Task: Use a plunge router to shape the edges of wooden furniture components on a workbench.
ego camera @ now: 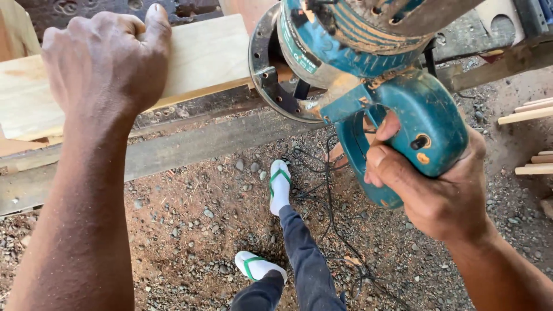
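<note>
My left hand presses down on a pale wooden board lying across a dark, worn workbench beam. Its fingers curl over the board's far edge. My right hand grips the rear handle of a teal circular saw, with a finger inside the handle loop. The saw's round metal guard sits at the board's right end, near its edge. The blade itself is hidden.
Gravel and sawdust ground lies below, with my legs in dark trousers and white socks with green-strapped sandals. A black power cable trails over the ground. Thin wood strips lie at the right edge.
</note>
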